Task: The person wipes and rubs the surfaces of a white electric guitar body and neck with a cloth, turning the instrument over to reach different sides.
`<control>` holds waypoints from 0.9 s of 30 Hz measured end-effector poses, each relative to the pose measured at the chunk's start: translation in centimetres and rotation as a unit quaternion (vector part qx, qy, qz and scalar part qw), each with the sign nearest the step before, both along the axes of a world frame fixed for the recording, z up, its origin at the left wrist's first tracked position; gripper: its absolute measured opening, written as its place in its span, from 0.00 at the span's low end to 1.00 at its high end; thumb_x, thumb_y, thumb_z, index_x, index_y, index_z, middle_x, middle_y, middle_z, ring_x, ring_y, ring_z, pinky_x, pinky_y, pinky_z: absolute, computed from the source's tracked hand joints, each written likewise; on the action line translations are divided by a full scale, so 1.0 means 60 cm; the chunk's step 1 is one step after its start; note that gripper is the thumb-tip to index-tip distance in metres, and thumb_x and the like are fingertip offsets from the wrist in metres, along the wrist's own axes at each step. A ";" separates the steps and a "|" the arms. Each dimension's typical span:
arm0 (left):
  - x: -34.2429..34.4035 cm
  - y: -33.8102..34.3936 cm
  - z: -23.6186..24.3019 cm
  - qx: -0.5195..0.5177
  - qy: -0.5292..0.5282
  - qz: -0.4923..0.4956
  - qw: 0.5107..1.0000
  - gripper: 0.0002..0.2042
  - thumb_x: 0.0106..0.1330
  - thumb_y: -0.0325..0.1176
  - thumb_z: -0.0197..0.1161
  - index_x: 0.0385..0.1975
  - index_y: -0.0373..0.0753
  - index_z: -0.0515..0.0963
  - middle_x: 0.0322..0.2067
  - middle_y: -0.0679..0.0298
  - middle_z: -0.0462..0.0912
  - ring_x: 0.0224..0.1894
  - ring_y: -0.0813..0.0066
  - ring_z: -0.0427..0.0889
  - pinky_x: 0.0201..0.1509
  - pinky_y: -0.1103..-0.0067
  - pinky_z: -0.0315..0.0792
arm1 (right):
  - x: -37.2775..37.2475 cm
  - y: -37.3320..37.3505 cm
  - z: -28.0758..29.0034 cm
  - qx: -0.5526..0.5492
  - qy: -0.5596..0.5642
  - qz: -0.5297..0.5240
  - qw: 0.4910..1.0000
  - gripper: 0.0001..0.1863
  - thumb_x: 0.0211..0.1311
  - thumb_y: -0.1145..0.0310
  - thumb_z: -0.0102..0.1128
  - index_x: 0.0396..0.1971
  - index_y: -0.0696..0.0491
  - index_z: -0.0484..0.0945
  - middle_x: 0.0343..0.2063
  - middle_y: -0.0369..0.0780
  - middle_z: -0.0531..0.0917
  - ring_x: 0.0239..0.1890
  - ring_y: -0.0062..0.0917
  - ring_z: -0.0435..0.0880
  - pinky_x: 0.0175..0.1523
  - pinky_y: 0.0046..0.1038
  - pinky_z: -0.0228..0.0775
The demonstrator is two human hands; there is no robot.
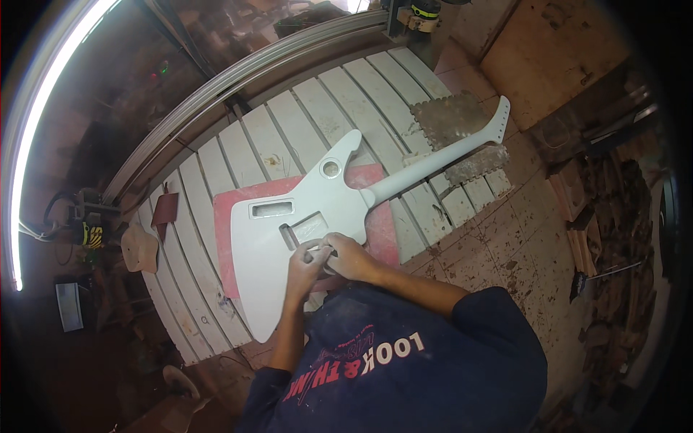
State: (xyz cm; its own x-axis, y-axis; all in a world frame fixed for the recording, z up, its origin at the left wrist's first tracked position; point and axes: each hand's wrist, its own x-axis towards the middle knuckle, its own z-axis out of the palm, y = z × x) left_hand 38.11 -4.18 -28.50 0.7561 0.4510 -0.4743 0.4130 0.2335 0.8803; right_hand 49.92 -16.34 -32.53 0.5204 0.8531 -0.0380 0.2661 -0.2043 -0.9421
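Observation:
A white electric guitar (260,252), body and neck in one piece, lies on a pinkish-red pad (224,216). Its body shows a rectangular cavity, an angular recess and a round hole, while the neck (433,160) points to the far right. My left hand (307,261) and my right hand (348,257) meet over the near edge of the body, beside the angular recess. Both have their fingers closed and pressed together. Something small and greyish seems to be between them, but the fingers hide most of it.
Under everything is a white slatted table (289,123). A brown sheet (446,123) lies beneath the neck. Toward the left edge are a dark red folded sheet (166,209) and a beige piece (139,247). A metal rail (238,81) crosses behind; wood scraps (613,289) are piled right.

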 end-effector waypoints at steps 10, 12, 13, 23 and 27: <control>0.001 -0.028 -0.049 -0.068 -0.078 0.060 0.993 0.13 0.63 0.21 0.66 0.42 0.34 0.70 0.35 0.53 0.84 0.36 0.74 0.85 0.37 0.81 0.79 | 0.317 -0.051 0.019 -0.128 -0.015 -0.036 0.991 0.12 0.55 0.65 0.67 0.34 0.58 0.85 0.38 0.46 0.87 0.40 0.32 0.87 0.47 0.31 0.78; 0.000 -0.031 -0.052 -0.070 -0.071 0.071 0.992 0.13 0.63 0.19 0.66 0.39 0.37 0.67 0.35 0.54 0.83 0.35 0.74 0.85 0.38 0.80 0.80 | 0.401 -0.071 0.003 -0.294 -0.204 -0.149 0.922 0.25 0.56 0.57 0.67 0.49 0.57 0.81 0.47 0.48 0.85 0.49 0.38 0.85 0.54 0.34 0.77; 0.005 -0.034 -0.047 -0.062 -0.089 0.098 0.989 0.13 0.62 0.21 0.67 0.37 0.38 0.67 0.31 0.59 0.81 0.31 0.78 0.81 0.33 0.81 0.76 | 0.437 -0.088 -0.028 -0.371 -0.355 -0.173 0.841 0.32 0.55 0.52 0.69 0.55 0.57 0.78 0.50 0.50 0.84 0.52 0.38 0.84 0.55 0.35 0.76; -0.031 -0.006 -0.075 0.004 -0.082 0.157 0.984 0.10 0.64 0.22 0.66 0.42 0.33 0.75 0.34 0.62 0.82 0.34 0.80 0.80 0.38 0.84 0.73 | 0.469 -0.025 0.008 -0.644 -0.187 -0.064 0.739 0.54 0.40 0.38 0.71 0.65 0.56 0.70 0.64 0.46 0.75 0.67 0.43 0.73 0.70 0.64 0.54; -0.025 -0.013 -0.059 -0.041 -0.083 0.179 0.979 0.13 0.64 0.22 0.66 0.47 0.31 0.76 0.37 0.61 0.83 0.39 0.77 0.82 0.44 0.83 0.75 | 0.513 -0.059 -0.060 -0.630 -0.194 -0.073 0.748 0.52 0.41 0.38 0.70 0.66 0.55 0.70 0.64 0.48 0.75 0.66 0.44 0.74 0.69 0.57 0.59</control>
